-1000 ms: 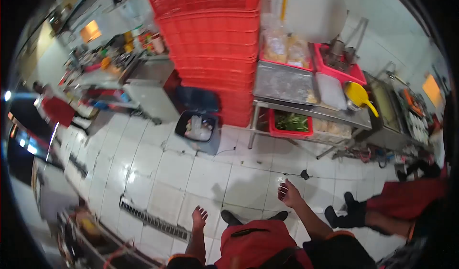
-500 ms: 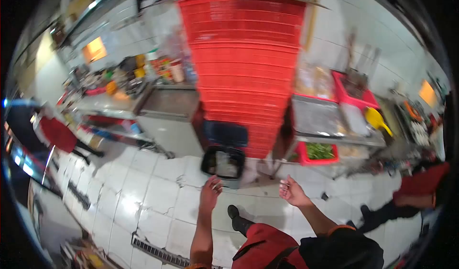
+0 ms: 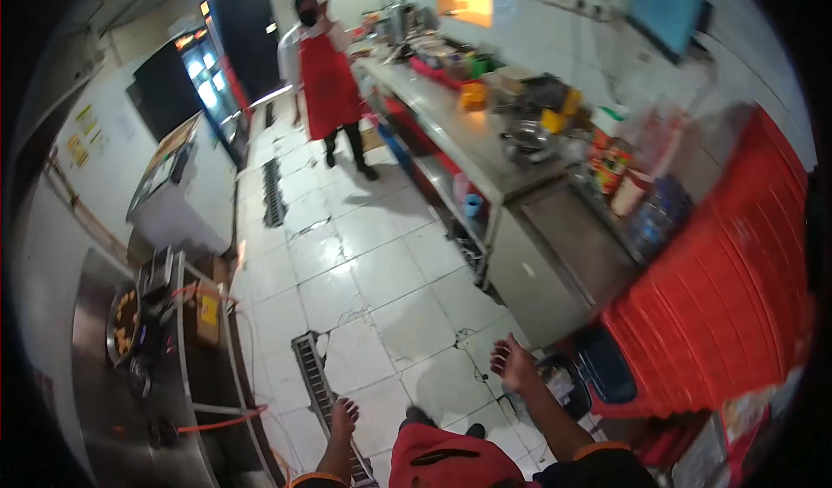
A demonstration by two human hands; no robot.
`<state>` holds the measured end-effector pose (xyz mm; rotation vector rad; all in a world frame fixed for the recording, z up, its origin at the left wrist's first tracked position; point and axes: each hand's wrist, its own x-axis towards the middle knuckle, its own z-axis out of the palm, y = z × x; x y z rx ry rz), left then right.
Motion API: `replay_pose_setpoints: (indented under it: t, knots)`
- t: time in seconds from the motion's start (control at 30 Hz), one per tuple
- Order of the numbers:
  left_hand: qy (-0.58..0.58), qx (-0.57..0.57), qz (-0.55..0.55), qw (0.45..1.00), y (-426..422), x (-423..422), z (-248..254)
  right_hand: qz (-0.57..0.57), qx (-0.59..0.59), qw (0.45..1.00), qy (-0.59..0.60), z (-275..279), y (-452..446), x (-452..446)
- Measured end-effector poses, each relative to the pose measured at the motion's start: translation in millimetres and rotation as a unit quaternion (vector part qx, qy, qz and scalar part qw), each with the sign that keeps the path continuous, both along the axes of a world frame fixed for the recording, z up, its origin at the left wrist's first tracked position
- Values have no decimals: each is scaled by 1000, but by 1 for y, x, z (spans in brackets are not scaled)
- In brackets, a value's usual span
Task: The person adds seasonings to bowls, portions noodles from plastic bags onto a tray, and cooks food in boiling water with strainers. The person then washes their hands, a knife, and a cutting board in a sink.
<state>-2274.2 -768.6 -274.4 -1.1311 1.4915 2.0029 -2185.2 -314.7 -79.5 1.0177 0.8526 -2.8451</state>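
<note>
My left hand (image 3: 344, 415) hangs low over the tiled floor, near a metal floor drain (image 3: 314, 375). Its fingers are loosely curled and slightly apart, with nothing in them. To the right, my right hand (image 3: 515, 365) is also bare, fingers half bent and apart. That hand appears just left of a dark waste bin (image 3: 579, 399) with pale litter inside, partly hidden by my forearm. The bin's dark blue lid (image 3: 607, 365) leans against a tall stack of red plastic crates (image 3: 711, 297). No contact between either hand and an object is visible.
A person in a red apron (image 3: 329, 85) stands farther up the aisle. Along the right runs a steel counter (image 3: 451, 128) with bowls and packets, then a white chest with a metal top (image 3: 572, 237). At left, a pan of frying food (image 3: 124, 325) sits on a steel stove; a white freezer (image 3: 186, 193) stands behind.
My view has swung left, from facing the red crates to looking along the aisle. The crates and bin now lie at the right. Both hands remain empty.
</note>
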Motion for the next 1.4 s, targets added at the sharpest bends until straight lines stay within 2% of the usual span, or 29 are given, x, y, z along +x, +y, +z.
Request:
replay_pose_setpoints:
  t: [0.03,0.1,0.13,0.2,0.3,0.33,0.37,0.4,0.43,0.47,0.5,0.57,0.6,0.7,0.83,1.0,1.1,1.23,1.33,1.37,1.4]
  knots:
    - [1,21,27,999,-39,-7,-17,33,25,999,-1,6,-6,-38]
    - [-6,41,76,996,-73,-30,7,52,12,999,0,0,-14,-110]
    - [13,10,144,989,-91,-47,6,45,6,999,10,-1,-19,-148]
    - [-11,3,250,968,-125,-91,6,31,-2,1000,4,-1,-35,-213]
    - [-14,-21,308,951,-144,-189,11,58,3,998,-13,-4,-58,-297]
    - [-8,-16,292,956,-148,-227,-2,67,9,997,-25,-10,-63,-320]
    - [60,23,288,956,-130,-256,9,83,13,996,-38,-16,-65,-339]
    - [81,60,286,953,-103,-296,43,85,10,995,-58,-23,-68,-362]
    - [107,122,255,953,-101,-335,26,87,7,993,-74,-31,-72,-389]
    - [101,155,169,968,-91,-374,34,88,30,989,-119,-38,-78,-415]
    - [87,147,177,969,-79,-415,22,94,31,986,-131,-48,-80,-443]
    - [101,107,165,975,-45,-484,64,106,34,982,-154,-64,-88,-494]
    - [95,106,171,975,-43,-516,68,115,36,980,-159,-70,-93,-526]
    - [107,101,156,977,-56,-609,56,145,48,974,-164,-81,-115,-643]
    - [36,26,214,976,-118,-681,27,212,45,968,-125,-92,-161,-820]
    - [-78,-57,282,955,-210,-705,-14,296,78,952,-27,-16,-261,-1026]
    - [-154,-55,349,923,-232,-742,-40,357,76,931,0,-4,-306,-1135]
    - [-206,-56,346,914,-258,-901,-50,370,72,926,7,-12,-338,-1262]
    - [-117,-35,240,963,-275,-1085,-70,333,34,942,-15,-21,-342,-1345]
    - [-89,-51,217,971,-259,-1163,-55,320,32,947,-11,-16,-339,-1370]
    - [-54,-51,169,983,-236,-1244,-18,306,31,952,-3,-8,-336,-1397]
